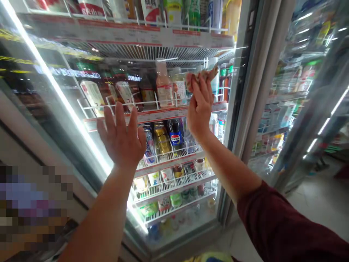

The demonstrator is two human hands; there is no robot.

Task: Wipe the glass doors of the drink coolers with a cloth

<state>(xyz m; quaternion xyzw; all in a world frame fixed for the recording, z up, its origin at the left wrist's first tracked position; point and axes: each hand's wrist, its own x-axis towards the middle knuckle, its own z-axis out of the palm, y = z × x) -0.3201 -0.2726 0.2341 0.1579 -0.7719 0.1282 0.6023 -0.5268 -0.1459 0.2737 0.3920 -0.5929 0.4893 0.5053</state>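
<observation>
A glass fridge door (pixel 174 233) stands in front of me, with lit shelves of drinks behind it. My left hand (pixel 121 140) is raised at the left, its fingers spread and palm toward the glass. Whether its palm touches the pane I cannot tell. Higher up at the right, my right hand (pixel 200 105) holds a crumpled, light brownish cloth (pixel 203 75) up against the glass. Its fingers lie over the cloth and hide part of it. Behind the glass between my hands are a Pepsi bottle (pixel 175 133) and a gold can (pixel 162 138).
A pink drink bottle (pixel 164 87) stands on the shelf behind the pane. The metal door frame (pixel 253 91) runs down the right side, beside another drinks fridge (pixel 291 87). Tiled floor (pixel 308 200) shows at lower right. A bright light strip (pixel 62 92) slants along the left.
</observation>
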